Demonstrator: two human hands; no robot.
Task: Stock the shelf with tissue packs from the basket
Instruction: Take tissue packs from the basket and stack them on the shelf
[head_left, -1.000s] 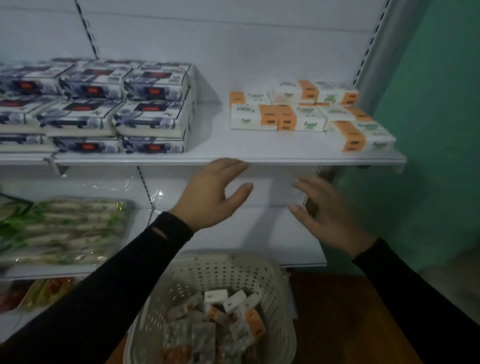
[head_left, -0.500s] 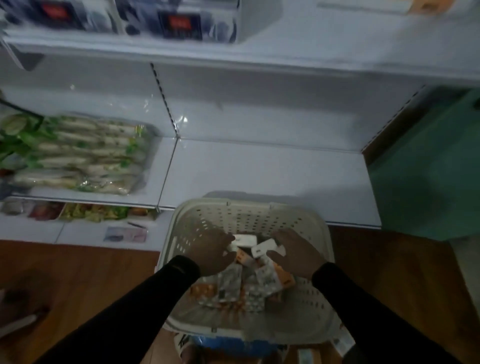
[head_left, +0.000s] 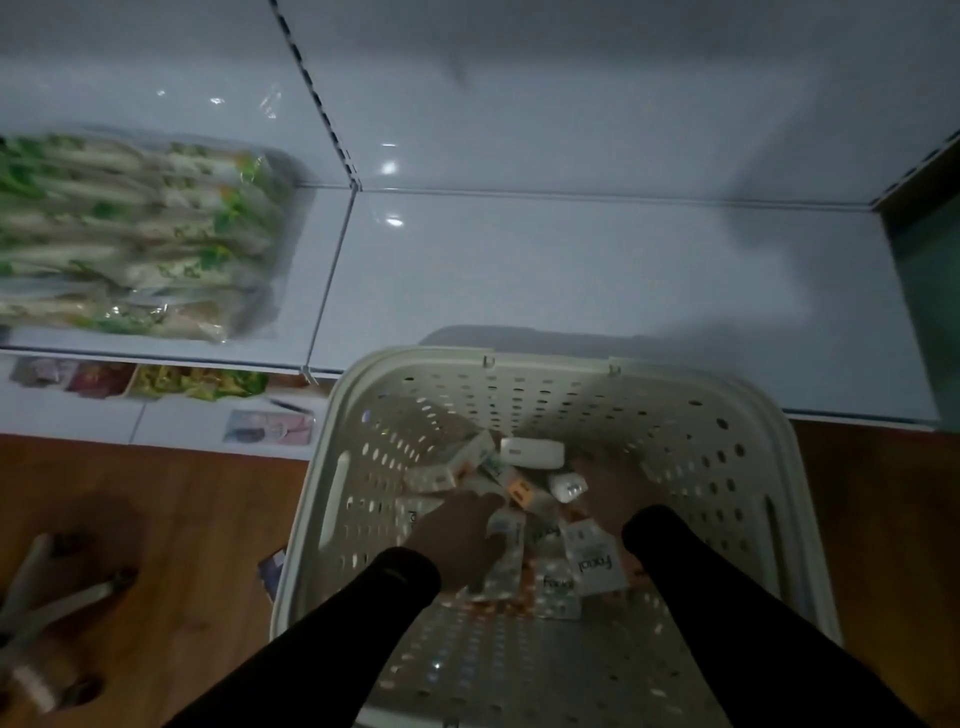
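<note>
Both hands down in basket (head_left: 769, 431): left hand (head_left: 460, 538) and right hand (head_left: 605, 493) among tissue packs (head_left: 592, 561), grips too dim to tell.

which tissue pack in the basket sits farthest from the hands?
The plain white tissue pack lying at the pile's far edge, nearest the cream perforated basket's back wall; the other packs lie closer to both hands.

The basket (head_left: 561, 395) is cream plastic with walls and floor full of holes, and it stands on the floor right against the front edge of the white shelf (head_left: 571, 270). The tissue packs (head_left: 540, 525) lie jumbled in a loose heap at the middle of the basket floor, small and white with orange ends, tilted every way. The shelf board just behind the basket is bare.
</note>
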